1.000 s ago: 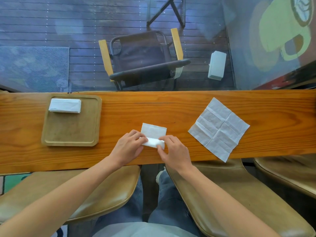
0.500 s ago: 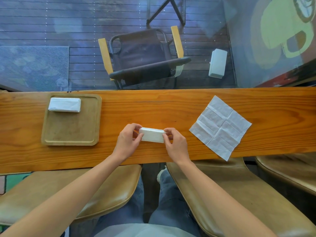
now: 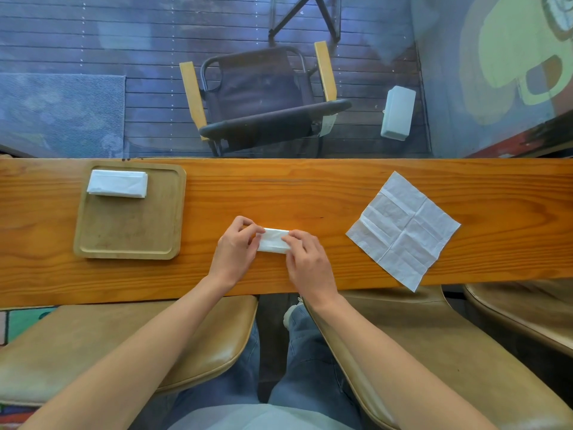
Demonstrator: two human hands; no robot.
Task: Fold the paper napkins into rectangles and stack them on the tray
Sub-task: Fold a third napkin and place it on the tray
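A small white napkin [image 3: 272, 240], folded into a narrow rectangle, lies on the wooden counter [image 3: 310, 193] in front of me. My left hand [image 3: 235, 249] pinches its left end and my right hand [image 3: 305, 259] presses on its right end, so most of its edges are covered. A square wooden tray [image 3: 130, 234] sits at the left with a stack of folded napkins [image 3: 117, 183] in its far left corner. An unfolded, creased napkin [image 3: 403, 229] lies flat at the right, one corner over the counter's near edge.
Behind the counter is a glass pane, with a chair [image 3: 263, 97] and a white box [image 3: 398, 113] outside. Tan padded seats [image 3: 418, 352] stand under the counter's near edge. My legs in jeans are between them.
The half-folded napkin was folded over once more into a narrow rectangle. Both hands moved closer together on its ends and now press it flat.
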